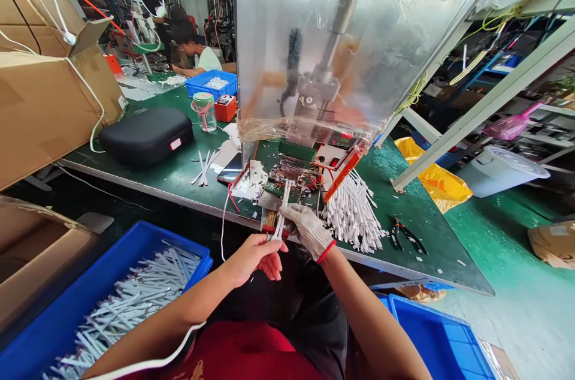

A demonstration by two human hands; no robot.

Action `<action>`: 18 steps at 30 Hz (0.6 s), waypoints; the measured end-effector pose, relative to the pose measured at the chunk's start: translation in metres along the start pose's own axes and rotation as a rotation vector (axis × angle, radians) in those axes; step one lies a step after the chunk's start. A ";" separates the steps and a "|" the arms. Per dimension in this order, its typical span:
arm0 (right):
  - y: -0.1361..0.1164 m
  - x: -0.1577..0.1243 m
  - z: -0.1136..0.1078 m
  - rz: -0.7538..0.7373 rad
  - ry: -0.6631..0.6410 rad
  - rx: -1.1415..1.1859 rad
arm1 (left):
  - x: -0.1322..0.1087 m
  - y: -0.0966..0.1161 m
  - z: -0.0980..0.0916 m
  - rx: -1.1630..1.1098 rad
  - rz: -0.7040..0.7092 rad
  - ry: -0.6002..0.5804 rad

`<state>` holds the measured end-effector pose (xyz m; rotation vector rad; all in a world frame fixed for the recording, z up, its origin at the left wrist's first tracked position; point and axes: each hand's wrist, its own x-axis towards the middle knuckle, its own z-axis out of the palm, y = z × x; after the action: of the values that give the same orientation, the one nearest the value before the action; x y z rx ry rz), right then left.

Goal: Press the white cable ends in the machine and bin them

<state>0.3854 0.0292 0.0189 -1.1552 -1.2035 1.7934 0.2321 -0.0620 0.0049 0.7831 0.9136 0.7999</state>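
Note:
My right hand (308, 230), in a white knit glove with a red cuff, is shut on a few short white cables (281, 218) just in front of a bench machine. My bare left hand (254, 257) sits under them, with its fingers at their lower ends. A loose pile of white cables (353, 215) lies on the green bench mat (431, 236) to the right of my right hand. Farther right lie pliers with dark handles (406, 236). The machine's metal base (290, 176) stands just past my hands, behind a clear plastic sheet (305, 38).
A blue crate of white cables (148, 242) sits at lower left, and another blue crate (431, 332) at lower right. Cardboard boxes (45, 68) stand left of the bench. A black case (146, 135) lies on it. A co-worker (197, 53) sits at the far end.

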 end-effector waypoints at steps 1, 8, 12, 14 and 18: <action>0.002 0.004 0.002 -0.001 0.010 0.023 | 0.001 0.002 -0.001 -0.004 -0.006 0.000; 0.013 0.011 0.007 0.046 0.063 0.132 | 0.006 0.007 -0.002 0.090 -0.046 -0.024; 0.014 0.012 0.005 0.036 0.066 0.166 | 0.008 0.006 -0.002 0.094 -0.038 -0.027; 0.014 0.013 0.006 0.039 0.078 0.172 | 0.009 0.006 -0.003 0.092 -0.038 -0.027; 0.012 0.014 0.008 0.035 0.096 0.178 | 0.008 0.008 -0.003 0.089 -0.043 -0.024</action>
<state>0.3722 0.0342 0.0045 -1.1512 -0.9535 1.8095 0.2309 -0.0509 0.0075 0.8466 0.9465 0.7151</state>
